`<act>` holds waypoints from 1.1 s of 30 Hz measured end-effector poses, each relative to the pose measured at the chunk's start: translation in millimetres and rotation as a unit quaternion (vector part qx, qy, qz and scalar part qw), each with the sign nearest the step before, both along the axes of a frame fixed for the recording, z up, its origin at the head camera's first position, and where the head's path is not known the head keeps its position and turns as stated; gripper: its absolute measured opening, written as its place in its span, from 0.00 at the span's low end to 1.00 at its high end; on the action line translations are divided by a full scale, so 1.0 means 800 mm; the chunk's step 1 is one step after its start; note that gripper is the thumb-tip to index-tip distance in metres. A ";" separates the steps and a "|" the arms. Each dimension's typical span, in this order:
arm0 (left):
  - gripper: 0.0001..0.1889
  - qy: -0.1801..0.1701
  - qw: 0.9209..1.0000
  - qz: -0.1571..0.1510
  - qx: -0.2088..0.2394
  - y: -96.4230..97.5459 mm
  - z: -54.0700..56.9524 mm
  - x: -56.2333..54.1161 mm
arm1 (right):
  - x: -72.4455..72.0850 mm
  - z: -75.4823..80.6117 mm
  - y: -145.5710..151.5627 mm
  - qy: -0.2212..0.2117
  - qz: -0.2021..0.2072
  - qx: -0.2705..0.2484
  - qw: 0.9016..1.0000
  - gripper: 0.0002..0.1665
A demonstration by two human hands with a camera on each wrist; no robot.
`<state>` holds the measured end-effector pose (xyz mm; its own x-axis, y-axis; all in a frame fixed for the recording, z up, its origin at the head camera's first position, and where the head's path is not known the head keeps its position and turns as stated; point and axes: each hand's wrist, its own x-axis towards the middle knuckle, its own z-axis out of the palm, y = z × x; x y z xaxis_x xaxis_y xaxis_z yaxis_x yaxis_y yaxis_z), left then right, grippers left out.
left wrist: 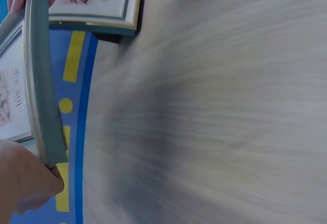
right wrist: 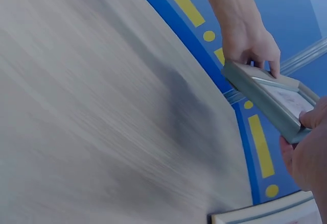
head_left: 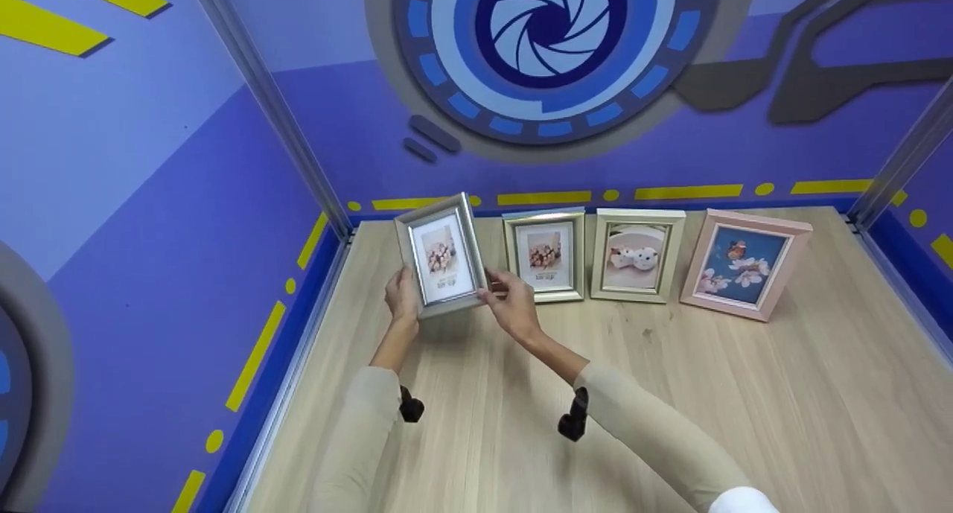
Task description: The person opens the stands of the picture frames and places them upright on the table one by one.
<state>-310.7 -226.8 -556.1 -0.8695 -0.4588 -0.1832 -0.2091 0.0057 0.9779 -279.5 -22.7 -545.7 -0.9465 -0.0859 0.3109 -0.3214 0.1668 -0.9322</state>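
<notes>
A silver picture frame (head_left: 444,256) with a bouquet print is held up, tilted, above the table's left part. My left hand (head_left: 403,295) grips its left edge near the bottom corner. The thumb and fingers of my right hand (head_left: 512,302) pinch its lower right corner. In the left wrist view the picture frame (left wrist: 43,81) stands edge-on between both hands. The right wrist view shows the left hand (right wrist: 251,44) on one end of it and the right hand (right wrist: 309,150) on the other. Just right of it stands a gold-edged picture frame (head_left: 546,256) with a similar print.
Further right stand a cream picture frame (head_left: 638,256) with a cup picture and a pink picture frame (head_left: 747,266) with blossoms, angled. They line the back of the wooden table (head_left: 506,424). Blue-purple printed panels (head_left: 313,141) close off the back and sides.
</notes>
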 end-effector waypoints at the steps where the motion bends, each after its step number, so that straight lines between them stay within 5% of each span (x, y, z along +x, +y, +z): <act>1: 0.29 0.012 1.000 0.001 0.003 0.004 0.003 0.001 | 0.001 0.003 0.005 0.009 -0.001 -0.001 1.000 0.23; 8: 0.20 0.095 0.995 -0.007 0.009 0.039 0.027 0.004 | 0.003 0.023 0.046 0.029 -0.001 -0.009 1.000 0.27; 13: 0.17 0.132 0.990 -0.046 0.018 0.065 0.041 0.006 | 0.002 0.039 0.083 0.008 -0.001 -0.008 1.000 0.29; 22: 0.17 0.125 0.983 -0.134 -0.012 0.107 0.057 0.017 | 0.002 0.047 0.144 -0.015 -0.038 0.010 0.999 0.27; 27: 0.15 0.133 0.974 -0.182 -0.028 0.132 0.062 0.017 | 0.002 0.041 0.181 -0.037 -0.070 0.049 0.996 0.23; 33: 0.12 0.151 0.960 -0.233 -0.030 0.155 0.061 0.023 | 0.004 0.034 0.211 -0.060 -0.089 0.035 0.994 0.21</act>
